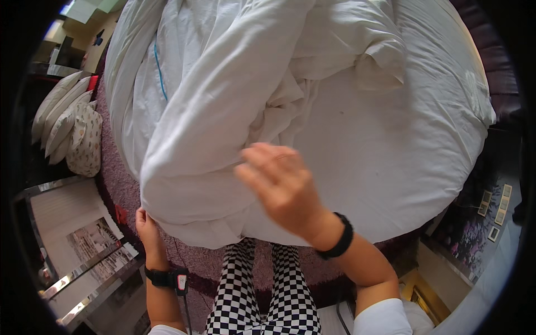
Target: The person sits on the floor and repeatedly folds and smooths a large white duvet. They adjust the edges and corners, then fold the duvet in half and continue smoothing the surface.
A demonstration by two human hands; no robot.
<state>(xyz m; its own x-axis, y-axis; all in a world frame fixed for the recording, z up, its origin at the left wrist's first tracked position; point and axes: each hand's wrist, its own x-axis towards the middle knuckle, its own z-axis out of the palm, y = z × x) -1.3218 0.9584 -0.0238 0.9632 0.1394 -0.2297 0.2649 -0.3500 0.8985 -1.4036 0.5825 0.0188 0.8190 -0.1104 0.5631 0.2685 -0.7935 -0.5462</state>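
A white duvet lies bunched and folded over the left and far parts of a bed with a rounded edge. At its near left corner, my left hand pinches the cloth edge between thumb and fingers. My right hand, blurred, is over the duvet's near part beside the bare fitted sheet. Its fingers are loosely bent and somewhat apart, with nothing visible in them; whether they touch the cloth I cannot tell. A blue strip shows on the duvet's left side.
Several pillows are stacked at the left. A mirrored cabinet stands at the lower left. Purple carpet surrounds the bed. On the right are a dark floral-patterned surface and a dark padded headboard.
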